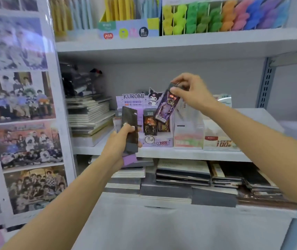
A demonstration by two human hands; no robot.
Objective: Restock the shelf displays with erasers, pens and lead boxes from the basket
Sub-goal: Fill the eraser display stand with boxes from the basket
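Near display box rim [165,135], hands [120,141] [189,91] grip lead boxes [130,123] [165,107]

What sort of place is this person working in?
Most likely a stationery shop: a Kuromi display box holding lead boxes, rows of colourful pens above, and stacked notebooks below.
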